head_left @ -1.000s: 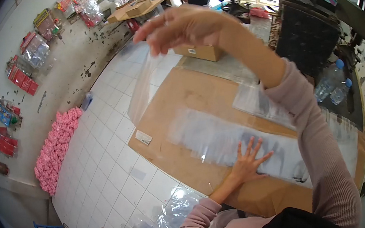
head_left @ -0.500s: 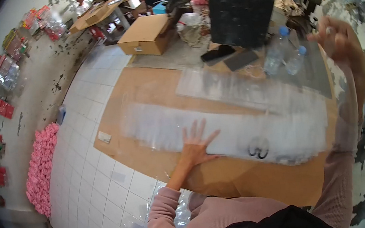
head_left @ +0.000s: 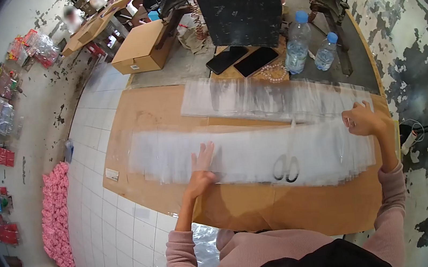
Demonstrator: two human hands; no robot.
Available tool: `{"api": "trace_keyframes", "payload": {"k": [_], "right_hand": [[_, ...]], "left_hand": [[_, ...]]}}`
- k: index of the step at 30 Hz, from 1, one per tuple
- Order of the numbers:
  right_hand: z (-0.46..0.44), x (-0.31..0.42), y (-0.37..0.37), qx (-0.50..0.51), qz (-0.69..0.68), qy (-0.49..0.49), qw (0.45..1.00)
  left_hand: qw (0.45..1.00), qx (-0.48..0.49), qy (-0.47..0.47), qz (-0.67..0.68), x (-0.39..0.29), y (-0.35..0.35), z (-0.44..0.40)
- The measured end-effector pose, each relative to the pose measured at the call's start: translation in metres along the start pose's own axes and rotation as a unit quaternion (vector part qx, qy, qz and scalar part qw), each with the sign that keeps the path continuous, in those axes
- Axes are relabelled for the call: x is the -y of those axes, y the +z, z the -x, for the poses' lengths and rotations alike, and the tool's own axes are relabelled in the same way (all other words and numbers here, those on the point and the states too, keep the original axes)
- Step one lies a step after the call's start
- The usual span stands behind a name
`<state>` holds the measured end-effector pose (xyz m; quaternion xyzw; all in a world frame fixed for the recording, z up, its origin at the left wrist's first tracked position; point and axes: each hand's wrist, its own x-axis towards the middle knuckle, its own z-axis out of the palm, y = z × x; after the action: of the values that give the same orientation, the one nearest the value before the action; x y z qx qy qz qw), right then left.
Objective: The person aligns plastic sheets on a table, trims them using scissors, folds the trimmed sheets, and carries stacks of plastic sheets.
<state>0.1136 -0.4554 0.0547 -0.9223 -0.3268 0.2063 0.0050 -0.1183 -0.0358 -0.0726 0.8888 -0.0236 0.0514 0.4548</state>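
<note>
Sheets of clear, overlapping plastic [head_left: 244,154] want light, even pressure: left hand [head_left: 201,172], fingers extended over them; right hand [head_left: 364,119], fingers curled (grip unclear).

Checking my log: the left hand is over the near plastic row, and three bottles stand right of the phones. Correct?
The count is wrong: the head view shows two bottles right of the phones. The left hand is over the near plastic row.
</note>
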Motion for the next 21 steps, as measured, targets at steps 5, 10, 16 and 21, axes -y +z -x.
{"api": "trace_keyframes", "payload": {"k": [5, 10, 16, 21], "right_hand": [[-0.001, 0.006, 0.043, -0.222, -0.023, -0.097, 0.970], [0.017, -0.021, 0.038, -0.168, -0.104, -0.128, 0.972], [-0.013, 0.008, 0.034, -0.252, 0.095, 0.005, 0.963], [-0.079, 0.166, 0.040, -0.233, -0.046, -0.127, 0.963]], "left_hand": [[0.805, -0.217, -0.089, 0.545, 0.000, -0.007, 0.003], [0.726, -0.300, -0.091, 0.612, 0.024, 0.005, 0.004], [0.720, -0.325, -0.097, 0.606, 0.019, 0.004, 0.001], [0.709, -0.336, -0.076, 0.615, 0.021, 0.006, 0.003]]}}
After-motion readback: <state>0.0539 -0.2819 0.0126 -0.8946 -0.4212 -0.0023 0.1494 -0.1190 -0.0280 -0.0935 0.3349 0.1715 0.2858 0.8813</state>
